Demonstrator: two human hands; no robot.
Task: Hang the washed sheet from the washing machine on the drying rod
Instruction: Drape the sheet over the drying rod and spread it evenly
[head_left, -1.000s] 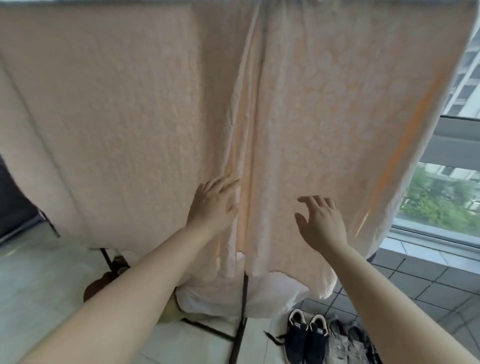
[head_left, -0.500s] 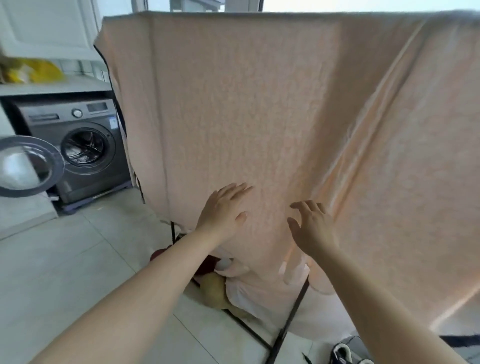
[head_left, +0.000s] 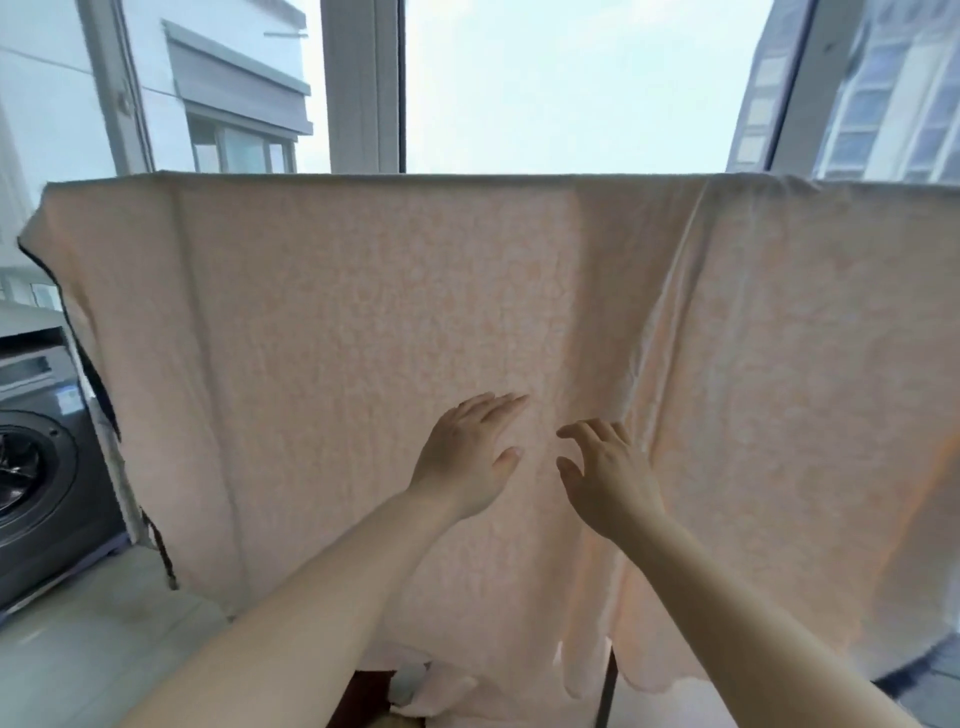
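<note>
The peach sheet (head_left: 363, 322) hangs draped over the drying rod (head_left: 467, 176) in front of the window, with both hands open and gripping nothing: the left hand (head_left: 467, 457) flat against the cloth, the right hand (head_left: 608, 478) spread just beside it

pale peach sheet (head_left: 363, 322) with a faint mottled pattern; dark grey washing machine (head_left: 36, 467).

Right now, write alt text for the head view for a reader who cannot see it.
A peach sheet hangs draped over a drying rod in front of a window, and a person's open left hand and right hand reach toward its middle. A grey washing machine stands at the left edge.
</note>
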